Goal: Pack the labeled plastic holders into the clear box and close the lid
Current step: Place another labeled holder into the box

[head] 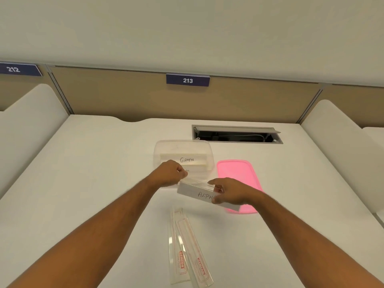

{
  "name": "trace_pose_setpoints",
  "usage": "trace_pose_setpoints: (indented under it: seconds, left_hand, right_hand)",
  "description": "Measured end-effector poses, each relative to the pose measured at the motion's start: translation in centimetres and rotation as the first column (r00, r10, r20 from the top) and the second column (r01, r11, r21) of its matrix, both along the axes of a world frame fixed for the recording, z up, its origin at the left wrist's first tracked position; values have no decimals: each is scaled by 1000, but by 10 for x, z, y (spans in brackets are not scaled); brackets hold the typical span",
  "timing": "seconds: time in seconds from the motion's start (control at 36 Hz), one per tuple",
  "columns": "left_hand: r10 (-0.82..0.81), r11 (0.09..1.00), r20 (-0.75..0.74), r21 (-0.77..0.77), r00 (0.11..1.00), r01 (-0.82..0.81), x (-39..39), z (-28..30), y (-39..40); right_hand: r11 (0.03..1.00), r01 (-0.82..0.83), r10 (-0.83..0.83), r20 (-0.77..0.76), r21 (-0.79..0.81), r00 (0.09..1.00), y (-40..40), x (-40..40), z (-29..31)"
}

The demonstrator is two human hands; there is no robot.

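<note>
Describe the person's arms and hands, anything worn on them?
Both forearms are bare with no sleeves in view. The left hand and right hand wear no gloves. No watch, bracelet or ring shows on either.

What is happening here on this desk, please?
A person holds a plastic holder labeled ALPH... with both hands, left hand and right hand, in front of the clear box. A holder marked GIRAFEE already lies inside. The pink lid rests beside the box, and two clear strips lie nearer the person.
</note>
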State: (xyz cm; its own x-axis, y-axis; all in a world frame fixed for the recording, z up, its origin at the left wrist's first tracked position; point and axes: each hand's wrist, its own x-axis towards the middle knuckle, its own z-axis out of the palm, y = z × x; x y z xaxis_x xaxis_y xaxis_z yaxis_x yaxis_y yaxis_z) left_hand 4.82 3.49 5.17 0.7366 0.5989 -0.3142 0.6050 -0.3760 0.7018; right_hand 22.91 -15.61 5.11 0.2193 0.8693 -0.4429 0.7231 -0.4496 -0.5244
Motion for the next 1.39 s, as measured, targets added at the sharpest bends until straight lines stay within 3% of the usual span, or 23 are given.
trace_pose_setpoints:
  seconds: [0.08, 0.19, 0.33, 0.53, 0.69, 0.94, 1.25, 1.39]
  left_hand:
    - [-43, 984, 60, 177, 997, 31, 0, 5, 0]
    - [-150, 970, 148, 213, 977, 117, -1, 11, -3]
    - [-337, 900, -43, 280, 941, 335, -3, 11, -3]
    - [-418, 771, -217, 429, 882, 471, -7, 11, 1]
    - [-389, 757, -200, 488, 899, 436, -9, 17, 7]
    - [-281, 794, -135, 524, 950, 309, -17, 27, 31]
    - [-245, 814, -108, 517, 963, 265, -14, 36, 57]
    - [-231, 796, -99, 553, 968, 246, -8, 36, 65]
  right_hand:
    - [1000, 3, -2, -17, 2, 1000, 5, 5, 5]
    - [1000, -10, 10, -25, -9, 1000, 11, 8, 13]
    - [999, -40, 40, -19, -12, 999, 20, 9, 21]
    - [993, -120, 121, -14, 7, 993, 34, 10, 32]
    - [989, -140, 139, 24, 39, 990, 43, 8, 37]
    - [972, -182, 100, 435, 152, 895, 53, 21, 45]
    - [951, -250, 94, 598, 184, 796, 81, 20, 46]
    - [949, -252, 92, 598, 190, 796, 96, 24, 44]
